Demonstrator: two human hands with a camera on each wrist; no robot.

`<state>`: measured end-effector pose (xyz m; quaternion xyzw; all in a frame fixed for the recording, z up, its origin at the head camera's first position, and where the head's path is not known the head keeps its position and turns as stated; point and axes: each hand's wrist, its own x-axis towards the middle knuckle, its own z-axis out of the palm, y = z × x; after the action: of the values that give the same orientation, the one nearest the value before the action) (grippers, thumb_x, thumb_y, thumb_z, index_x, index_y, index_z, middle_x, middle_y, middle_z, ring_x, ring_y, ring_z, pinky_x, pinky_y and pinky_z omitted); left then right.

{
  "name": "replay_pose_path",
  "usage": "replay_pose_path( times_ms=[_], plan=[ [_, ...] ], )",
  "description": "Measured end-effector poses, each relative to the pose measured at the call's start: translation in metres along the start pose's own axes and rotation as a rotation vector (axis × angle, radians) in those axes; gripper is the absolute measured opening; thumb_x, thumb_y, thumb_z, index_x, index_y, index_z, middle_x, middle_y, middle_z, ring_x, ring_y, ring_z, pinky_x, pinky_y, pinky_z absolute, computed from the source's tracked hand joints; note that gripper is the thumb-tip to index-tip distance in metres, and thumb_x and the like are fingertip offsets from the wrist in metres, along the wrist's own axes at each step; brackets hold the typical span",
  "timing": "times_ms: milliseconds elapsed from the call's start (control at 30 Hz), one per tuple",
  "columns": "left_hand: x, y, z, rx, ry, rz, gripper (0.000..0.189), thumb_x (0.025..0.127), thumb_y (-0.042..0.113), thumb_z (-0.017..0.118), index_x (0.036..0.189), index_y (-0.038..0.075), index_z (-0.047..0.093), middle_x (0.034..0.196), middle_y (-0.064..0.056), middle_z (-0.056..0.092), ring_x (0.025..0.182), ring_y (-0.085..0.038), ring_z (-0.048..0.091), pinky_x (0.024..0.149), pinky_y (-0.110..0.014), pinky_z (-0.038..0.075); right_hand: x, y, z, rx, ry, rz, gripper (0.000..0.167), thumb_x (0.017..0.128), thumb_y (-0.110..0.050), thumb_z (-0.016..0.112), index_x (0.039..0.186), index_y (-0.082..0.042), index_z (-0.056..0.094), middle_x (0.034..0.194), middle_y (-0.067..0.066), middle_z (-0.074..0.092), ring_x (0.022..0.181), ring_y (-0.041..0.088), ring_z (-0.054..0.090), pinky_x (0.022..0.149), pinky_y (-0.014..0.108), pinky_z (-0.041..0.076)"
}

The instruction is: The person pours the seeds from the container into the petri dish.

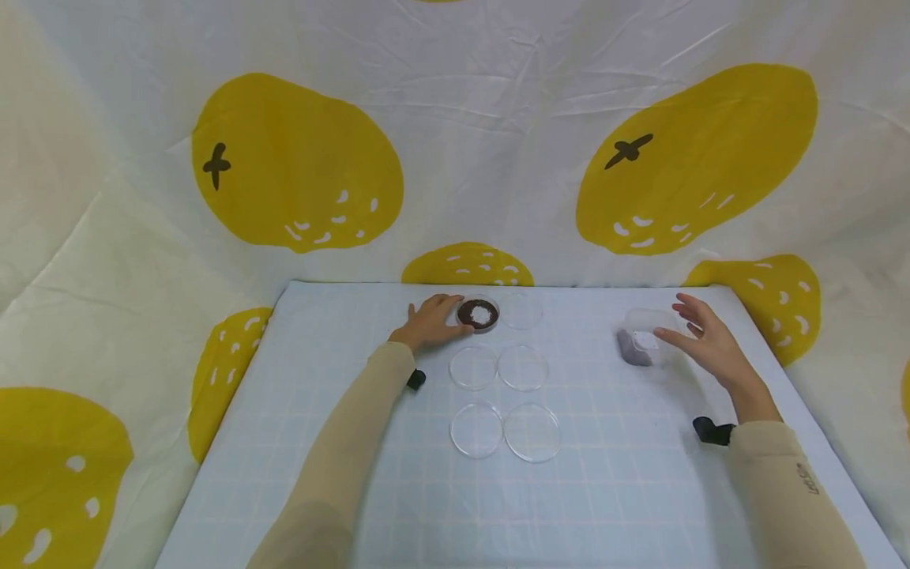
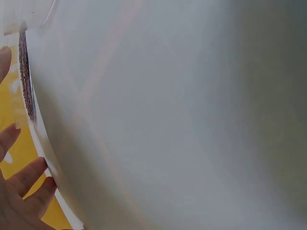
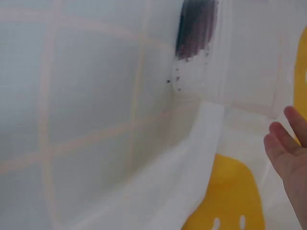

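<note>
A round clear petri dish (image 1: 465, 325) holds dark brown grains in a ring around a white middle. My left hand (image 1: 430, 320) holds this dish from the left, thumb at its near side and index finger at its far side. The wrist view of that hand (image 2: 24, 191) shows the dish's grains (image 2: 26, 81) edge-on. At the right, my right hand (image 1: 711, 348) hovers with fingers apart beside a clear plastic tub (image 1: 650, 318). Purple-black grains (image 1: 631, 348) fill one side of the tub, next to a white patch. In the right wrist view, those fingers (image 3: 276, 146) are apart from the tub.
Several clear round dishes stand in pairs mid-table, including one (image 1: 522, 312) right of the filled dish, one (image 1: 473, 368) in the middle row and one (image 1: 532, 432) in the front row. A patterned cloth (image 1: 490, 158) hangs behind the table's back edge.
</note>
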<state>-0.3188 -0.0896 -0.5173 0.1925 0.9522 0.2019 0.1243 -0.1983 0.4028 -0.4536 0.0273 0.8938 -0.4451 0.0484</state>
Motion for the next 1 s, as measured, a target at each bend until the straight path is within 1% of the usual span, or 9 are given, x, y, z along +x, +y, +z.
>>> replay_pose_path(
  times_ms=[100, 200, 267, 367, 500, 667, 833, 933, 1000],
  plan=[
    [0.001, -0.001, 0.001, -0.001, -0.001, 0.0, 0.088, 0.086, 0.076, 0.055, 0.157, 0.03, 0.033, 0.16, -0.005, 0.031, 0.148, -0.023, 0.021, 0.111, -0.072, 0.004, 0.0, -0.016, 0.005, -0.099, 0.029, -0.051, 0.099, 0.091, -0.048, 0.071, 0.161, -0.011, 0.011, 0.16, 0.026, 0.021, 0.143, 0.051, 0.018, 0.108, 0.07, 0.02],
    [0.002, -0.002, 0.001, -0.002, -0.005, -0.003, 0.088, 0.086, 0.077, 0.054, 0.157, 0.03, 0.033, 0.16, -0.005, 0.031, 0.148, -0.023, 0.021, 0.111, -0.072, 0.004, 0.0, -0.032, 0.014, -0.188, 0.056, -0.109, 0.096, 0.091, -0.049, 0.071, 0.16, -0.008, 0.019, 0.158, 0.027, 0.024, 0.141, 0.053, 0.021, 0.105, 0.073, 0.023],
    [0.002, -0.002, 0.001, -0.004, -0.007, -0.005, 0.088, 0.086, 0.077, 0.055, 0.157, 0.03, 0.033, 0.16, -0.006, 0.031, 0.148, -0.023, 0.021, 0.111, -0.072, 0.004, 0.001, -0.044, 0.021, -0.229, 0.062, -0.151, 0.093, 0.09, -0.047, 0.072, 0.158, -0.007, 0.024, 0.158, 0.027, 0.026, 0.14, 0.052, 0.023, 0.104, 0.073, 0.024],
    [0.001, -0.002, 0.0, -0.005, -0.007, -0.007, 0.088, 0.086, 0.076, 0.056, 0.157, 0.029, 0.033, 0.16, -0.006, 0.031, 0.148, -0.024, 0.021, 0.111, -0.072, 0.003, 0.006, -0.061, 0.035, -0.257, 0.054, -0.197, 0.091, 0.09, -0.047, 0.074, 0.158, -0.008, 0.027, 0.157, 0.025, 0.028, 0.141, 0.048, 0.025, 0.106, 0.072, 0.024],
    [0.0, -0.002, -0.001, -0.006, -0.007, -0.01, 0.087, 0.087, 0.075, 0.056, 0.157, 0.03, 0.033, 0.16, -0.006, 0.031, 0.148, -0.024, 0.021, 0.111, -0.072, 0.002, 0.017, -0.08, 0.054, -0.267, 0.02, -0.253, 0.09, 0.088, -0.045, 0.076, 0.156, -0.008, 0.03, 0.156, 0.022, 0.032, 0.142, 0.044, 0.027, 0.107, 0.069, 0.026],
    [-0.001, -0.001, -0.002, -0.004, -0.012, -0.005, 0.086, 0.087, 0.075, 0.055, 0.157, 0.03, 0.032, 0.16, -0.006, 0.03, 0.149, -0.023, 0.02, 0.111, -0.072, 0.002, 0.038, -0.092, 0.081, -0.223, -0.032, -0.285, 0.09, 0.087, -0.045, 0.077, 0.156, -0.009, 0.031, 0.157, 0.019, 0.033, 0.142, 0.041, 0.028, 0.109, 0.067, 0.026],
    [-0.002, 0.001, -0.003, 0.0, -0.004, -0.007, 0.085, 0.088, 0.073, 0.056, 0.157, 0.03, 0.033, 0.16, -0.007, 0.03, 0.148, -0.024, 0.021, 0.111, -0.072, 0.003, 0.059, -0.095, 0.108, -0.143, -0.071, -0.311, 0.087, 0.088, -0.041, 0.078, 0.155, -0.009, 0.032, 0.156, 0.016, 0.035, 0.141, 0.039, 0.031, 0.111, 0.062, 0.028],
    [-0.003, 0.003, -0.004, -0.005, -0.004, -0.004, 0.084, 0.089, 0.072, 0.056, 0.157, 0.029, 0.033, 0.16, -0.007, 0.03, 0.148, -0.025, 0.021, 0.111, -0.072, 0.004, 0.07, -0.093, 0.122, -0.129, -0.079, -0.33, 0.086, 0.088, -0.036, 0.079, 0.154, -0.006, 0.033, 0.155, 0.018, 0.036, 0.14, 0.04, 0.033, 0.111, 0.06, 0.03],
    [-0.004, 0.004, -0.005, -0.011, -0.003, -0.004, 0.083, 0.089, 0.071, 0.057, 0.157, 0.029, 0.033, 0.16, -0.007, 0.031, 0.148, -0.025, 0.021, 0.11, -0.073, 0.004, 0.077, -0.091, 0.129, -0.121, -0.084, -0.327, 0.087, 0.087, -0.035, 0.079, 0.154, -0.004, 0.033, 0.155, 0.02, 0.036, 0.139, 0.042, 0.033, 0.111, 0.059, 0.03]
  ],
)
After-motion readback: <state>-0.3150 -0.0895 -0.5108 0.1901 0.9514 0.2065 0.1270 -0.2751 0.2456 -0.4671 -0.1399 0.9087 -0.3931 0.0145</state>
